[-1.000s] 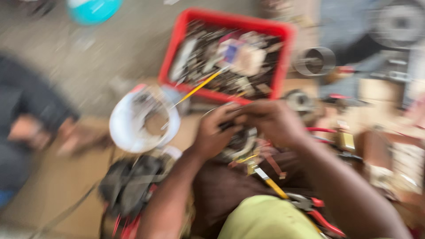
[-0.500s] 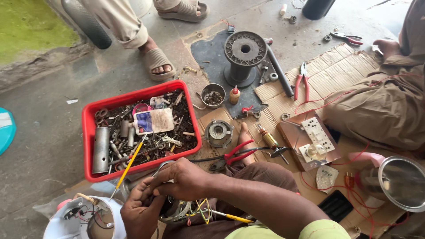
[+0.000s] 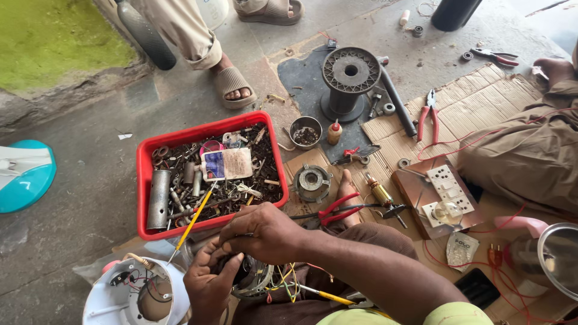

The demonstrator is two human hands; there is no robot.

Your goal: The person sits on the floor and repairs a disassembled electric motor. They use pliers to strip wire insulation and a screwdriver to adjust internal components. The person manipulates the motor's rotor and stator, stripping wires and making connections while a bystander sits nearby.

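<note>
While our left hand [image 3: 208, 286] cups a wired motor part [image 3: 256, 280], our right hand [image 3: 265, 232] pinches it (red tray [image 3: 143, 180] just beyond).

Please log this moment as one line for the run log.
left hand: cradles round metal motor part | right hand: on top of it, pinching wires | behind: red plastic tray of metal parts
</note>
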